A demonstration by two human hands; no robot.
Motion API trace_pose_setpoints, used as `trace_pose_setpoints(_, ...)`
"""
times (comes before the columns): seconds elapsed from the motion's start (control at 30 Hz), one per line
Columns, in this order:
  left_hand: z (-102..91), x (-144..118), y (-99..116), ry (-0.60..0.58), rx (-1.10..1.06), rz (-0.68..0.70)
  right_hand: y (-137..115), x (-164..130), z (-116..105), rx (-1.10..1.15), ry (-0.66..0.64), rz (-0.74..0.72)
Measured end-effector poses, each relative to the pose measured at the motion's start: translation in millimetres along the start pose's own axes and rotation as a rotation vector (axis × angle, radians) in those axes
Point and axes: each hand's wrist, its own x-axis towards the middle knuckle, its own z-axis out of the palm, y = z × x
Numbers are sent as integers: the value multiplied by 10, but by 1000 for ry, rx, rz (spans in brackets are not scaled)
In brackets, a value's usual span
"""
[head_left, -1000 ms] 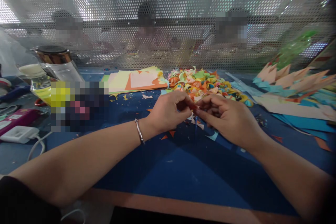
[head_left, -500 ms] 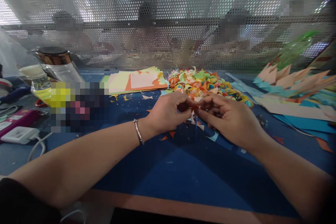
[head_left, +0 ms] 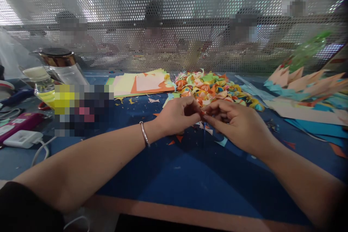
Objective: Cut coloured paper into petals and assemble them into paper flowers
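Note:
My left hand (head_left: pixel 179 117) and my right hand (head_left: pixel 239 125) meet fingertip to fingertip above the blue table mat. Both are closed in a pinch on a small piece of orange paper (head_left: pixel 202 114), mostly covered by the fingers. Just behind them lies a heap of small folded paper pieces (head_left: pixel 209 85) in orange, yellow, green and pink. Paper scraps (head_left: pixel 206 129) lie under and around the hands. A silver bracelet (head_left: pixel 144 133) circles my left wrist.
Coloured paper sheets (head_left: pixel 125 85) lie behind left. At right stand pointed folded papers (head_left: pixel 312 81) beside blue sheets (head_left: pixel 312 127). A lidded bottle (head_left: pixel 63 67), a white charger (head_left: pixel 23 139) and a cable are on the left. A perforated metal screen (head_left: pixel 185 3) closes the back; people sit beyond it.
Both hands stay almost in place, still pinched together, with only slight finger movement. The whole view has shifted a little.

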Motion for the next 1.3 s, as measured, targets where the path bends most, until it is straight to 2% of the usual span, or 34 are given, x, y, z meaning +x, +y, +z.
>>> trace_pose_setpoints(0.27, 40, 24, -11, 40, -245, -122, -71, -4, -10, -36, 11, -97)
trace_pose_setpoints(0.47, 80, 5, 85, 94, -408, -263, -46, -9, -12, -87, 52, -186)
trace_pose_setpoints(0.57, 90, -11, 147, 89, -464, -324, -41, -9, -19, -125, 64, -238)
trace_pose_setpoints(0.7, 92, -9, 151, 64, -477, -333, -45, 2, -42, -179, 61, -289)
trace_pose_setpoints(0.83, 65, 1, 80, 24, -354, -227, -20, 16, -57, -211, 55, -296)
trace_pose_setpoints(0.97, 23, -34, 49, 17, -36, -25, 39, 20, -48, -221, 61, -288)
trace_pose_setpoints(1.03, 7, -62, 63, 18, 84, 34, 58, 18, -46, -224, 58, -286)
trace_pose_setpoints(1.3, -11, -94, 147, -49, 234, 73, -20, 27, -87, -250, -11, -301)
